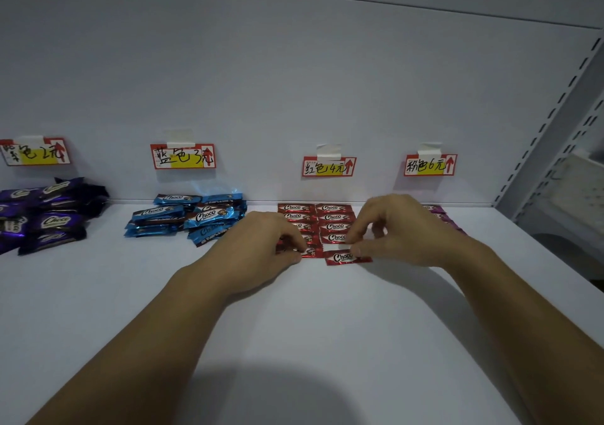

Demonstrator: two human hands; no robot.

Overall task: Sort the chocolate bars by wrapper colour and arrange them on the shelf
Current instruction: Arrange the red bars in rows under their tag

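Red-wrapped chocolate bars (pixel 330 217) lie in two neat columns on the white shelf (pixel 294 326), under the red price label (pixel 328 166). My right hand (pixel 402 228) pinches the right end of the nearest red bar (pixel 343 257) at the foot of the right column. My left hand (pixel 261 245) pinches the nearest bar of the left column (pixel 309 252), mostly hidden beneath its fingers. Blue bars (pixel 196 218) sit in a loose pile to the left. Dark purple bars (pixel 45 215) are heaped at far left. Pink bars (pixel 441 215) lie behind my right hand, partly hidden.
Price labels are taped to the back wall above each group: the purple label (pixel 36 153), the blue label (pixel 183 156) and the pink label (pixel 429 164). A slotted metal upright (pixel 555 124) bounds the shelf on the right. Bare shelf surface stretches toward me.
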